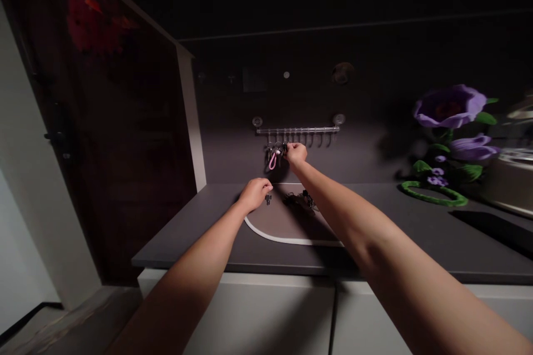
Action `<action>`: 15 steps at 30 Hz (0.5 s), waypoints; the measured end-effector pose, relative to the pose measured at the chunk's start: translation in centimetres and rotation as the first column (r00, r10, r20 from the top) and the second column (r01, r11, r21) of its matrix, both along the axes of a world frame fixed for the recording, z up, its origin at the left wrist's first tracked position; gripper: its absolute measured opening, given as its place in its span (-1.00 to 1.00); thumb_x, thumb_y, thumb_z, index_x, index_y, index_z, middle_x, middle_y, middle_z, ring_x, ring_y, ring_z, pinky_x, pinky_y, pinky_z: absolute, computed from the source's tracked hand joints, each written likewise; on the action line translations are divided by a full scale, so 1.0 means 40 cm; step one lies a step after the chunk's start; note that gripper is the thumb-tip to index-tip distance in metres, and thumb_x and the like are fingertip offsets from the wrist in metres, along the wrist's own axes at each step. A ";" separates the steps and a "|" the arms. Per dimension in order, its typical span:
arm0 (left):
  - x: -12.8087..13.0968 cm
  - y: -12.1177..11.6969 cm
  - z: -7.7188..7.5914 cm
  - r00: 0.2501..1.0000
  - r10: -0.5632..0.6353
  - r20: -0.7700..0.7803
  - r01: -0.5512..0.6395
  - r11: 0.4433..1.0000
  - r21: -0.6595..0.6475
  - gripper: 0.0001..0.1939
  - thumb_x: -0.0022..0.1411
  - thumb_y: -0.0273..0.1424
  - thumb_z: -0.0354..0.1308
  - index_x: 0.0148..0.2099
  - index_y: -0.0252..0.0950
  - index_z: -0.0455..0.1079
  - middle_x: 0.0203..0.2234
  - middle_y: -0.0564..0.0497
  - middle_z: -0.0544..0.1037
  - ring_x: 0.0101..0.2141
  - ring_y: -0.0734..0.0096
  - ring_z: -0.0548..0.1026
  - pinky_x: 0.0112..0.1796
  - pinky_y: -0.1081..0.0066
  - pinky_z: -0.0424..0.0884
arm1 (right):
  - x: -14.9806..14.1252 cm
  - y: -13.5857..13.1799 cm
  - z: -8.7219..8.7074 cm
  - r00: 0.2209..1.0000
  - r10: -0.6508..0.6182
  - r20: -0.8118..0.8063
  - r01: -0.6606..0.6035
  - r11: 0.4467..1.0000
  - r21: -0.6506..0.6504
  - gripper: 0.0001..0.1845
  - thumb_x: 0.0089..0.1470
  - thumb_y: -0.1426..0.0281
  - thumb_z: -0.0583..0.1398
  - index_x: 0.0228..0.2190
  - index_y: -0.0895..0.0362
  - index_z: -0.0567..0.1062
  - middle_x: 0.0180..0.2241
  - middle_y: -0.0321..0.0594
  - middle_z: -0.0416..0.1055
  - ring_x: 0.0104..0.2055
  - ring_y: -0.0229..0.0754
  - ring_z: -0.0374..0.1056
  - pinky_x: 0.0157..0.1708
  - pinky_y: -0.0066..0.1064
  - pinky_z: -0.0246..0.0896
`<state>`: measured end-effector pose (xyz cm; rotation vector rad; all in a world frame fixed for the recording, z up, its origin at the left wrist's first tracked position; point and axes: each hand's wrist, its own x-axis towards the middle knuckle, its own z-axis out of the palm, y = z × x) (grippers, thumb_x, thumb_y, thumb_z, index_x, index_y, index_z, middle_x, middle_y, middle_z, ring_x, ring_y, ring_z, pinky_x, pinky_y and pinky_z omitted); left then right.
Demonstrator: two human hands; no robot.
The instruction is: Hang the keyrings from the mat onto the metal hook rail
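A metal hook rail (297,131) is fixed to the dark wall above a dark countertop (200,233). My right hand (296,153) reaches up to the rail's left hooks, fingers pinched on a small key item hanging there, next to a pink key loop (272,162). My left hand (256,193) hovers just above the counter, fingers closed on a small key (268,198) that dangles below them. A small pile of dark keys (302,199) lies on a round white-edged mat (287,227) under my right forearm.
A purple artificial flower (452,108) with a green looped stem stands at the right on the counter. A metal container (510,186) sits at the far right. A dark wooden door (104,138) fills the left. White cabinet fronts (275,310) lie below the counter.
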<state>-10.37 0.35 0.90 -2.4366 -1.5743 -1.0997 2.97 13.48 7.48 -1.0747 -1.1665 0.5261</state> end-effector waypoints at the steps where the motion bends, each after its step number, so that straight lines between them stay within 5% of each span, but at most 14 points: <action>1: 0.000 -0.001 0.000 1.000 0.000 -0.001 0.000 1.000 0.001 -0.80 0.13 -0.42 0.00 -0.37 -0.33 0.44 -0.49 -0.02 0.50 -0.42 0.43 0.39 -0.35 0.48 0.22 | 0.002 0.000 -0.002 1.000 0.005 0.002 -0.005 1.000 -0.001 -0.73 -0.04 0.33 0.06 -0.38 0.25 0.46 -0.43 -0.10 0.44 -0.41 -0.26 0.34 -0.31 -0.41 0.24; 15: -0.007 -0.002 0.003 0.999 0.022 0.032 -0.022 1.000 -0.005 -0.80 0.11 -0.42 0.00 -0.38 -0.32 0.45 -0.49 -0.02 0.49 -0.41 0.43 0.38 -0.33 0.47 0.24 | 0.034 -0.036 -0.018 0.992 0.044 0.120 -0.041 0.999 -0.024 -0.79 -0.09 0.35 0.08 -0.46 0.20 0.44 -0.49 -0.21 0.41 -0.46 -0.32 0.29 -0.31 -0.43 0.20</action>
